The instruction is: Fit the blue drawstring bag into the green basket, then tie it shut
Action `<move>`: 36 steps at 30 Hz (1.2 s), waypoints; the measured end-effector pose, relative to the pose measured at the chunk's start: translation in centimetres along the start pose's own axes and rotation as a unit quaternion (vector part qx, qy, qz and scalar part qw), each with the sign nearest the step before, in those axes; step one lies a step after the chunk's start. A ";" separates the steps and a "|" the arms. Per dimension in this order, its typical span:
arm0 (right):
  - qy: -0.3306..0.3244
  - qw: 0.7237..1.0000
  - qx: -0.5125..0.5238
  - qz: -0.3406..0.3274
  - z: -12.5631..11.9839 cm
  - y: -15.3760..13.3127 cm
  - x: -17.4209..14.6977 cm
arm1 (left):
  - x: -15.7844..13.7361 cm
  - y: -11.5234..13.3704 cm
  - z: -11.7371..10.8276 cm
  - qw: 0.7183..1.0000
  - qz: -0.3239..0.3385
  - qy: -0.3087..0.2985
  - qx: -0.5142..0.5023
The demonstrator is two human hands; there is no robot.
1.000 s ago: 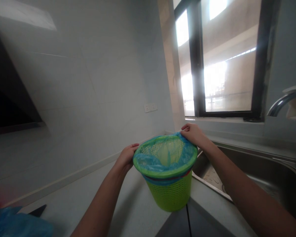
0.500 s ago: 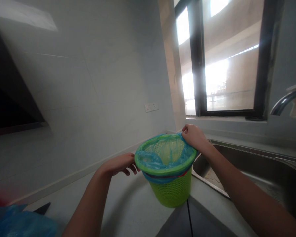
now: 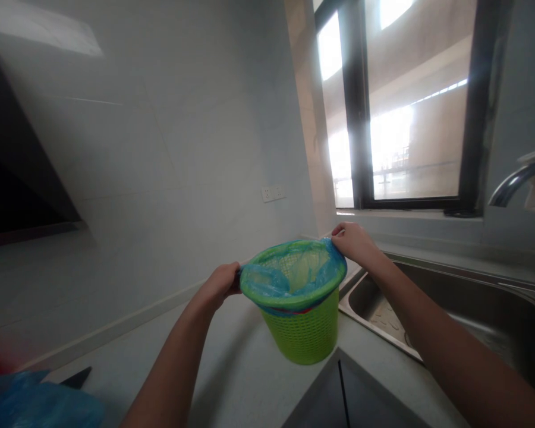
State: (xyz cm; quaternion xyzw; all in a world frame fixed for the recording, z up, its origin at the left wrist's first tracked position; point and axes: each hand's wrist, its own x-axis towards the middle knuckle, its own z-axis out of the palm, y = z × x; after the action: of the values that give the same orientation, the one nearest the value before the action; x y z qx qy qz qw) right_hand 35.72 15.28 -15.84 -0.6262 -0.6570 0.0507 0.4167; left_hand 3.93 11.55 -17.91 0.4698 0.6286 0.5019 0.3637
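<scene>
A green mesh wastebasket point(image 3: 305, 337) stands on the counter in front of me, lined with a thin blue plastic bag point(image 3: 267, 279) whose edge is folded over the rim. My left hand point(image 3: 223, 282) is closed on the bag's edge at the left of the rim, its fingertips partly hidden. At the far right of the rim, my right hand point(image 3: 355, 242) pinches another part of the bag between thumb and fingers.
To the right is a steel sink point(image 3: 386, 321) with a tap point(image 3: 515, 183). A blue plastic bundle point(image 3: 40, 404) lies at the lower left beside a dark pointed object point(image 3: 76, 378). Behind are a tiled wall, sockets point(image 3: 273, 193) and a window.
My left hand has gone from spread fingers beside the rim to closing on the bag's edge. The basket has shifted slightly left and away from me. My right hand still grips the bag.
</scene>
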 end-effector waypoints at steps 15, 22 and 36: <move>-0.130 0.951 0.270 0.075 1.0 -0.8 -0.5 | -0.2 1.2 -1.1 0.899 0.155 0.147 0.383; -0.052 0.968 0.245 0.018 2.4 -0.4 -0.1 | -2.8 2.6 -1.5 0.876 0.114 0.087 0.460; -0.165 0.985 0.013 0.047 -1.0 0.9 0.3 | 1.2 0.6 -4.1 0.978 0.024 0.106 0.176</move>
State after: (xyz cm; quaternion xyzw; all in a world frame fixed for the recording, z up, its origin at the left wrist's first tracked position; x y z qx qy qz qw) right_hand 37.09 15.30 -15.53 -0.6339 -0.6859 0.1811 0.3081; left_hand -0.12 11.56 -16.35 0.4849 0.7308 0.4391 0.1947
